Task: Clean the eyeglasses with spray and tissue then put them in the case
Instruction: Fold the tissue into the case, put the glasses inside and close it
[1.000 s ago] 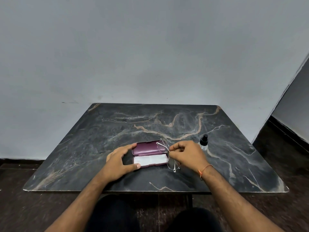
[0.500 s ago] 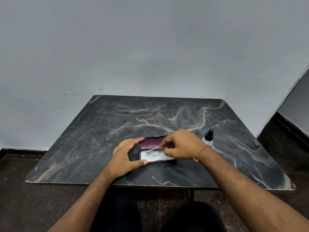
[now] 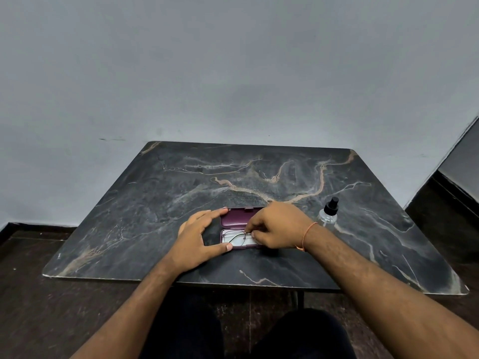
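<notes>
Right hand (image 3: 278, 226) seemingly pinching eyeglasses (image 3: 234, 235) inside open case (image 3: 237, 218)

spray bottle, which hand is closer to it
Right. The right hand pinches the eyeglasses in the open case, just left of the spray bottle but not touching it. The left hand braces the case's far side.

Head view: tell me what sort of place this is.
Probably a plain room indoors, set up as a bare work spot: a dark marble-look table against a blank grey wall, over a dark floor.
</notes>
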A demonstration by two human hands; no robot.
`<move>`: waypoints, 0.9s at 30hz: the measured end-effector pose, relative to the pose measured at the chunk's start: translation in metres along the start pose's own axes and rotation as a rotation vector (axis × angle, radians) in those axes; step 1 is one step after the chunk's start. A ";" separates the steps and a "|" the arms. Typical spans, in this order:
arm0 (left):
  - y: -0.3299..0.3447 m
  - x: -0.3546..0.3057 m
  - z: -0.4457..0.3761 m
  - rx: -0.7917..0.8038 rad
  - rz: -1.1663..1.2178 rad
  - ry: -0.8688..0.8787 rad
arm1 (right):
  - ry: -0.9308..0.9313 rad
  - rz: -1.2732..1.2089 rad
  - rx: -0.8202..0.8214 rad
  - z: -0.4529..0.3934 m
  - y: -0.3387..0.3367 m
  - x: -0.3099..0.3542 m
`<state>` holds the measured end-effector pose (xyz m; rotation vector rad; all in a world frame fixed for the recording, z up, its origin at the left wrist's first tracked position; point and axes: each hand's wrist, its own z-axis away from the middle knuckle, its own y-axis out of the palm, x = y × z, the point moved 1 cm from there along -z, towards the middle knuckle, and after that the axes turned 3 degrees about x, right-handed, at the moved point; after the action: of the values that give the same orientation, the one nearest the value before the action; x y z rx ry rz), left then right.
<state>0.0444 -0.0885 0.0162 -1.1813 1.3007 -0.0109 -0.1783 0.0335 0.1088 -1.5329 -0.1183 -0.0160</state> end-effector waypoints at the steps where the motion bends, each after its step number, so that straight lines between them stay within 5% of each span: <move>1: 0.000 0.000 0.000 0.000 0.003 0.001 | -0.010 0.005 -0.007 0.000 0.002 0.001; 27: 0.001 -0.002 0.001 -0.030 0.026 -0.003 | 0.085 -0.035 -0.059 0.021 0.005 -0.004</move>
<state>0.0442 -0.0865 0.0168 -1.1889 1.3178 0.0294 -0.1828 0.0541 0.1037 -1.5866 -0.0776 -0.1131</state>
